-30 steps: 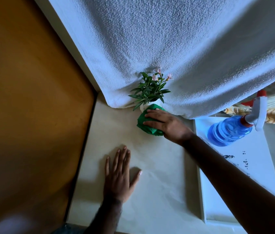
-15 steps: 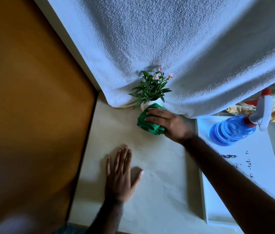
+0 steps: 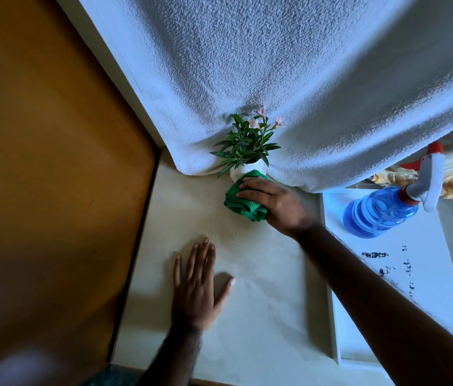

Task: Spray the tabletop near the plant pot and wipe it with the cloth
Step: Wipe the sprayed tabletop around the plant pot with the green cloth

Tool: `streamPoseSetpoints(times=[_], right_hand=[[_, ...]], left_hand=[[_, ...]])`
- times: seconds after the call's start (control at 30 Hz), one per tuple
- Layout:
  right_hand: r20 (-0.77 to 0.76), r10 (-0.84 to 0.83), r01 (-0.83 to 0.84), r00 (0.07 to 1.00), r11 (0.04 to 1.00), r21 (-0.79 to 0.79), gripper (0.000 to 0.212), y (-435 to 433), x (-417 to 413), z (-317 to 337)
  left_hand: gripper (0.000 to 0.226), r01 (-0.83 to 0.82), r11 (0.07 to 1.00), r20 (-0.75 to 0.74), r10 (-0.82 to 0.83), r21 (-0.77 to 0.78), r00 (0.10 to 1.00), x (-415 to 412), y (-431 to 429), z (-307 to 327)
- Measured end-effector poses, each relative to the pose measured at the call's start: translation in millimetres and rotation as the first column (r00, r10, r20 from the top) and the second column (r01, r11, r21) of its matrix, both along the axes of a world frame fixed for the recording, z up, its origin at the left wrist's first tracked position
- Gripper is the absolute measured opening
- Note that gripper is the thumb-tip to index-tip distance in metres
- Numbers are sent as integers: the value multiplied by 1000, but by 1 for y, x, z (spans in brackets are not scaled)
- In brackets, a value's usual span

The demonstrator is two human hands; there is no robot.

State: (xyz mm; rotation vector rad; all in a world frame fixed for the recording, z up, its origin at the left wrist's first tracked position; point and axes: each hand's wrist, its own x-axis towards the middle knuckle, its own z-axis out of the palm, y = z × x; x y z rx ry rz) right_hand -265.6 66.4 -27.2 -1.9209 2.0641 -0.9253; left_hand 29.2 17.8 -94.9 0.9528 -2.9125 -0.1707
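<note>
1. Green terry cloth (image 3: pixel 243 203), bunched into soft folds, lies on the pale table (image 3: pixel 261 302) under the right hand (image 3: pixel 274 203), whose fingers press flat over it, pinning it down without gripping it. Head view, the only one.
2. Just beyond the fingertips of that hand, touching the cloth's far edge, stands the small white plant pot (image 3: pixel 243 169) with its leafy, pink-flowered plant (image 3: pixel 247 142), backed against a hanging white towel (image 3: pixel 275 79).
3. Nearer the person and well apart from the cloth, the left hand (image 3: pixel 196 291) rests open and empty on the table, palm down, fingers spread.
4. Off to the outer side of the right wrist, a blue spray bottle (image 3: pixel 381 213) lies on a white tray (image 3: pixel 442 274), untouched.
5. Judgement: the cloth looks light, limp and absorbent, best worked under a flat palm. The pot seems small and easily tipped, so strokes beside it call for care. The bottle, probably smooth plastic, is best taken at its neck and trigger.
</note>
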Motion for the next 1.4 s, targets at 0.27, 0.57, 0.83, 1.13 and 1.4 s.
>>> streamPoseSetpoints(times=[0.27,0.57,0.83,1.13,1.4], right_hand=[[27,-68,64,997,990,123,58,3,20,-4],[-2,61,-59,998,983,173,50,6,23,9],[-239,232,-227,943,973,50,43,-43,19,29],[88,67,-88,994,962,259,65,-33,22,-5],[42,134,-140,990,969,204,58,-26,36,-8]], left_hand=[[82,1,1000,-29,-1,-15,1000,1,1,-2],[82,-5,1000,-38,4,-9,999,1,1,-4],[85,-13,1000,-38,12,-18,999,1,2,-2],[84,-6,1000,-42,5,-19,999,1,1,-7],[83,-5,999,-74,2,-44,997,5,-1,-11]])
